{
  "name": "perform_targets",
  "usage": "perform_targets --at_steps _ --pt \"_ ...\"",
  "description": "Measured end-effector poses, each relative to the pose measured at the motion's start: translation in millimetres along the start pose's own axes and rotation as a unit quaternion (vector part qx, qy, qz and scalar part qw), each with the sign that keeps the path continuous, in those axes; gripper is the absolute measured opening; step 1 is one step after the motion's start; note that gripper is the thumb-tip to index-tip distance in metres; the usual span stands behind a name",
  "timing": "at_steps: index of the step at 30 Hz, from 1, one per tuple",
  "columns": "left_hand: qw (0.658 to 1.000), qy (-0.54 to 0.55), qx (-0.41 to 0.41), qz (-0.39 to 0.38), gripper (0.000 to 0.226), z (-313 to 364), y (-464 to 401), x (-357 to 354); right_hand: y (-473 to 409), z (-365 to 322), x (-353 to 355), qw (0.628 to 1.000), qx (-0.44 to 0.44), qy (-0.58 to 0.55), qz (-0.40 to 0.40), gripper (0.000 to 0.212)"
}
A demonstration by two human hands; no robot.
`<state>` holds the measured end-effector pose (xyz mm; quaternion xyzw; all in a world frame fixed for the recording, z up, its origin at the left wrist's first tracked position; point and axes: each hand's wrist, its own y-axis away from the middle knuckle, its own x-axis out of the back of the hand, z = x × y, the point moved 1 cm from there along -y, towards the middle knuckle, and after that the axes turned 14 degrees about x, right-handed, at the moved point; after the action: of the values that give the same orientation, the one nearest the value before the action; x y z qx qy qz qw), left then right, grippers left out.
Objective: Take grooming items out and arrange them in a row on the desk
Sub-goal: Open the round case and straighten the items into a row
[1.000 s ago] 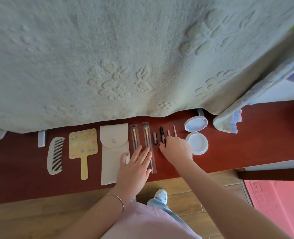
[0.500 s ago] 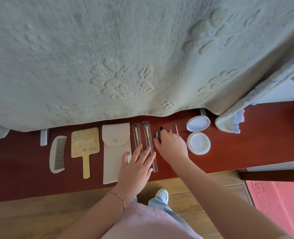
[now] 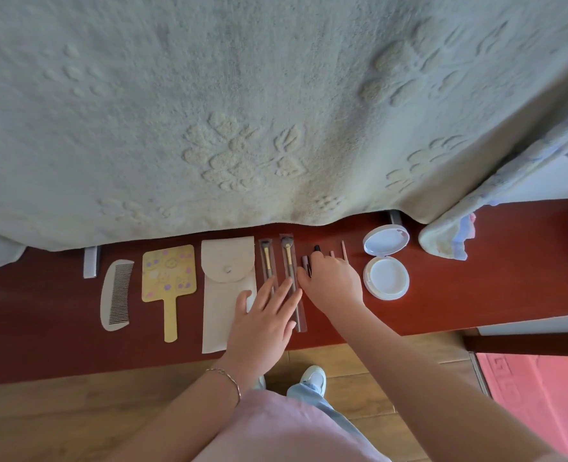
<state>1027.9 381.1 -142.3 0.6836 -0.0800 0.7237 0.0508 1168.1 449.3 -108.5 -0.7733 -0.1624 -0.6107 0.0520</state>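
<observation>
Red counter point(image 3: 509, 278) under a pale blanket: comb point(image 3: 116, 295), mirror point(image 3: 168, 278), pouch point(image 3: 224, 295), brushes point(image 3: 287, 265), compact point(image 3: 386, 276) lined up. Right hand point(image 3: 334, 281) pinches the dark tube point(image 3: 312, 261); left hand point(image 3: 262, 323) rests flat, released. Nearly done.

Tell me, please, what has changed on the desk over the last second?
The right hand slid left from the thin sticks onto the small black tube, its fingers closing around it. The left hand stayed flat on the sleeved brushes. The comb, mirror, pouch and compact did not move.
</observation>
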Motion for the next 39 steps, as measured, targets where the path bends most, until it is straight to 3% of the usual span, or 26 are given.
perform_targets --at_steps 5,10,13,19,22,25,28,31,39 --pt "0.996 0.014 0.082 0.013 0.054 -28 11 9 10 -14 2 0.989 0.091 0.001 0.118 0.014" --pt "0.988 0.044 0.149 -0.014 0.055 -54 39 3 16 -56 -13 0.974 0.205 -0.052 -0.080 0.052" --pt "0.982 0.082 0.171 -0.029 0.053 -52 46 -1 17 -73 -24 0.958 0.262 -0.029 -0.116 0.059" --pt "0.973 0.091 0.200 -0.071 0.056 -47 39 2 18 -74 -22 0.958 0.255 -0.012 -0.129 0.062" --pt "0.975 0.107 0.186 -0.055 0.051 -60 40 8 17 -74 -23 0.957 0.248 -0.001 -0.149 0.063" --pt "0.964 0.098 0.247 -0.027 0.047 -91 37 7 16 -77 -25 0.958 0.235 0.003 -0.162 0.065" --pt "0.945 0.095 0.304 -0.070 0.056 -116 33 3 16 -80 -26 0.960 0.225 0.006 -0.165 0.066" --pt "0.945 0.091 0.299 -0.098 0.062 -120 32 0 17 -82 -26 0.961 0.224 0.005 -0.163 0.066" --pt "0.954 0.091 0.277 -0.074 0.064 -111 34 -4 16 -83 -27 0.960 0.225 0.017 -0.164 0.066"
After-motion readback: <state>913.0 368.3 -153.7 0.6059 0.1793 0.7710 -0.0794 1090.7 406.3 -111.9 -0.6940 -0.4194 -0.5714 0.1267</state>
